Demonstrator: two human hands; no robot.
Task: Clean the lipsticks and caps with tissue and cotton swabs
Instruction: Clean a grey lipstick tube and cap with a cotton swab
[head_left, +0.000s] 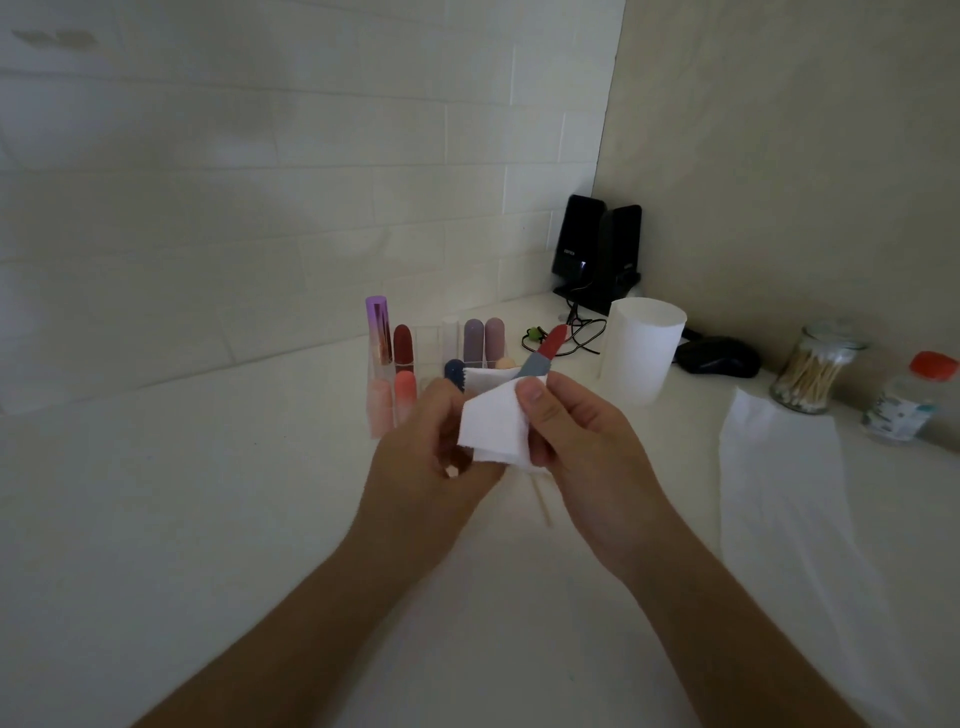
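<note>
Left hand (431, 441), right hand (579, 431) pinching tissue (493, 423) round lipstick (546, 351), rack (427, 353) just behind

Forearms rise from the bottom edge, meeting mid-frame: left hand (431, 441) curled, right hand (582, 431) pinching (thumb on top), both gripping the tissue (493, 426).

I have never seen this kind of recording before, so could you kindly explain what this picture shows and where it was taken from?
There is no machine: the camera sits on a person's head, looking down at their bare hands. The left hand and right hand pinch a folded tissue wrapped round an open lipstick, its red tip poking out. A swab stick shows beneath. On the white counter stand a clear organiser of lipsticks, a tissue roll, a jar of cotton swabs and a small bottle.
</note>
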